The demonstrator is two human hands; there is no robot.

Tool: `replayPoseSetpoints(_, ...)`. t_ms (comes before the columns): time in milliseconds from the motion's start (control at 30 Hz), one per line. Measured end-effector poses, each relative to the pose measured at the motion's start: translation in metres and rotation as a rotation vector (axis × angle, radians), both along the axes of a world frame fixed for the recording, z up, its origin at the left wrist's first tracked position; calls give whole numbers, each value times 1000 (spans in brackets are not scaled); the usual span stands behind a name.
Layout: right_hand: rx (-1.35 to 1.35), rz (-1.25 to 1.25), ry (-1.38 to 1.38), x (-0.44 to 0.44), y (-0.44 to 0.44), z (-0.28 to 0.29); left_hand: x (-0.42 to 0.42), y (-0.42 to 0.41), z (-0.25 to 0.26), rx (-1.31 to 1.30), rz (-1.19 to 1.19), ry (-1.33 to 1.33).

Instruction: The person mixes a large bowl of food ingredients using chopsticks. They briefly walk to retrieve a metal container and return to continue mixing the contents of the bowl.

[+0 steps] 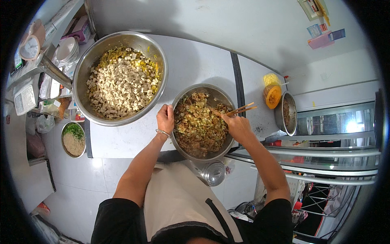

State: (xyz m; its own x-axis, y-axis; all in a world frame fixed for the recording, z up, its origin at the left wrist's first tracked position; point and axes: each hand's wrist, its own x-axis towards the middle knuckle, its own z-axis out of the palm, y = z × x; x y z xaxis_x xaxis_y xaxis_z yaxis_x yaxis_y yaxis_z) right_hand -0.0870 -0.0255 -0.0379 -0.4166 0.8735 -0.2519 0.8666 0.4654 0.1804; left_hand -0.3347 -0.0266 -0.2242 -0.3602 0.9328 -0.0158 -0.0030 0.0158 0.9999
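Note:
My left hand point(165, 117) grips the left rim of a steel mixing bowl point(188, 156) near the counter's front edge. Inside it lies a brown mince-like mixture point(198, 141), topped with chopped pale-green pieces point(199, 117). In my right hand point(237, 126) are wooden chopsticks point(243, 109); their upper ends stick out to the right, and their lower ends reach into the mixture, partly hidden. To the left stands a larger steel basin point(81, 100) heaped with pale cubes point(122, 82) over yellow-green shreds point(114, 55).
A lower bowl point(62, 141) at left holds chopped greens and a beige food. On the counter's right side are a cut pumpkin point(273, 97), a yellow bag point(271, 79) and another steel bowl point(295, 119). A glass-fronted cabinet point(332, 122) borders the right; shelves point(54, 27) crowd the left.

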Motion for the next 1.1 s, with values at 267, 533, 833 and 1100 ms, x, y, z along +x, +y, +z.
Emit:
replayPoseSetpoints(267, 51, -136, -190, 13, -45, 48, -6, 0, 2, 18, 9, 58)
replayPoseSetpoints(533, -106, -334, 96, 18, -70, -37, -1, 0, 6, 21, -9, 41)
replayPoseSetpoints(833, -48, -294, -148, -3, -66, 24, -4, 2, 4, 5, -27, -36)
replayPoseSetpoints(1100, -167, -481, -17, 40, -85, -44, 0, 0, -1, 6, -42, -27)
